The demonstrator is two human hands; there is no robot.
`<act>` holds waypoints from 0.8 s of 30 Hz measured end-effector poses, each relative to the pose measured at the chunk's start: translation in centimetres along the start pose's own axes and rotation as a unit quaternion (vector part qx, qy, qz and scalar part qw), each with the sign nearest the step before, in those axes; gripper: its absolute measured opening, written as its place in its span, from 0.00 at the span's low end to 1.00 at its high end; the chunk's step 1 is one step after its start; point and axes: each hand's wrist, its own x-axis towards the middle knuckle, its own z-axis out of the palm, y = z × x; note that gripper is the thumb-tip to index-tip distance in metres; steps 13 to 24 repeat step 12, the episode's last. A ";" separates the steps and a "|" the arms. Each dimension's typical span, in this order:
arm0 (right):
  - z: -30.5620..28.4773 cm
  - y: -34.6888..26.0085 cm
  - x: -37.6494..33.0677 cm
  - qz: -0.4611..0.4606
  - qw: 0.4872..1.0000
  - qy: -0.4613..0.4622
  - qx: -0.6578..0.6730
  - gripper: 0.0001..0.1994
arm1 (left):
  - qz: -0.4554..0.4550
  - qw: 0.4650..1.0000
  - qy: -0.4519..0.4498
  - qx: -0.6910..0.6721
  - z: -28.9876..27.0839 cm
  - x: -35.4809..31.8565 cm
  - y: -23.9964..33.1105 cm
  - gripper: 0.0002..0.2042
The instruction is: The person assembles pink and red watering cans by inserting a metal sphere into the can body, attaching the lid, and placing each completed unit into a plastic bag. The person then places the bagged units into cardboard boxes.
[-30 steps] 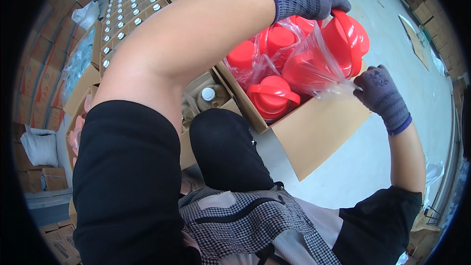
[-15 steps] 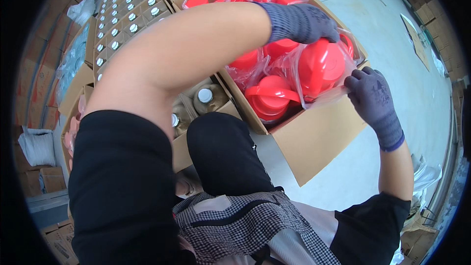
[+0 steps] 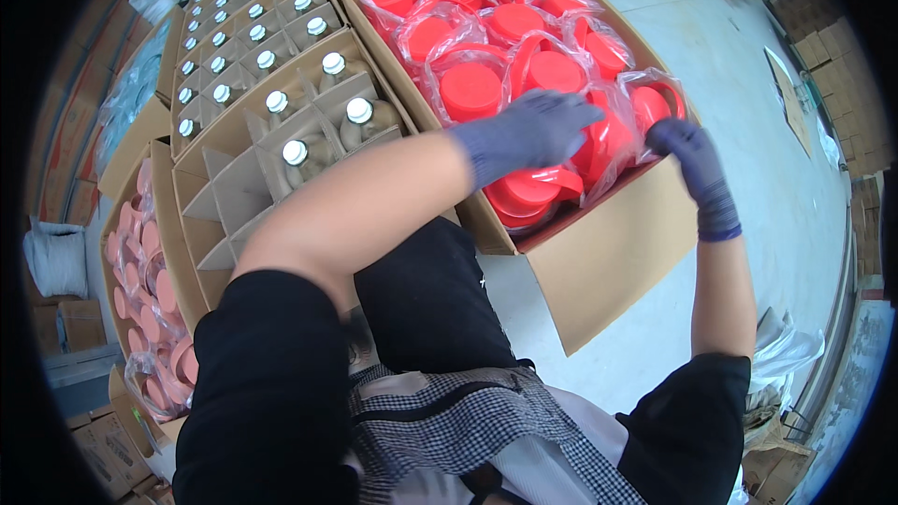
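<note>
Both hands wear dark purple-grey knit gloves. My left hand [image 3: 547,134] is over the near part of a cardboard box [image 3: 571,224] packed with red plastic lids in clear bags. Motion smears its fingers, which point right across a red handled lid [image 3: 610,142]; whether they grip it is unclear. At the box's right edge, my right hand [image 3: 694,159] has its fingers curled in beside a clear plastic bag [image 3: 675,98] around another red lid [image 3: 650,109]. What those fingers hold, if anything, cannot be made out. One more red lid [image 3: 524,192] lies at the near corner.
Left of the red lids stands a divided carton [image 3: 215,168] with white-capped bottles [image 3: 301,154]; more bottle cartons extend behind. A box of bagged pink lids [image 3: 154,318] is farther left. The near box flap [image 3: 617,271] hangs outward above the floor. My knee [image 3: 421,299] is close to the boxes.
My left hand has moved left and nearer to me, off the top of the handled lid, uncovering more lids and bottles. My right hand has shifted slightly left, and the bag sits lower.
</note>
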 end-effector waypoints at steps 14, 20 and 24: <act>-5.2 17.1 15.4 0.182 0.845 0.255 -0.433 0.35 | -0.136 0.988 0.046 -0.055 -5.8 -33.2 10.4 0.19; -5.2 17.1 15.4 0.182 0.845 0.255 -0.433 0.35 | -0.136 0.988 0.046 -0.055 -5.8 -33.2 10.4 0.19; -5.2 17.1 15.4 0.182 0.845 0.255 -0.433 0.35 | -0.136 0.988 0.046 -0.055 -5.8 -33.2 10.4 0.19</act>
